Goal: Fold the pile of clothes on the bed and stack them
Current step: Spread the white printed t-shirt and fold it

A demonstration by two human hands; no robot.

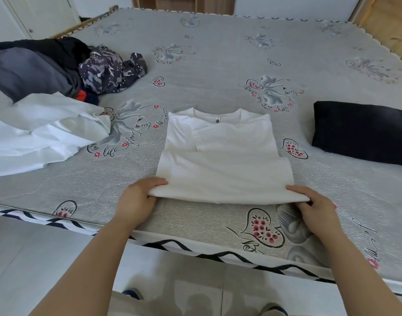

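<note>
Head view shows a white T-shirt lying near the front edge of the mattress, sleeves folded in, collar toward the far side. Left hand pinches its near left corner, thumb on top; right hand pinches the near right corner, lifting the hem. Unfolded clothes pile sits at the left edge; a folded black garment lies at the right edge.
</note>
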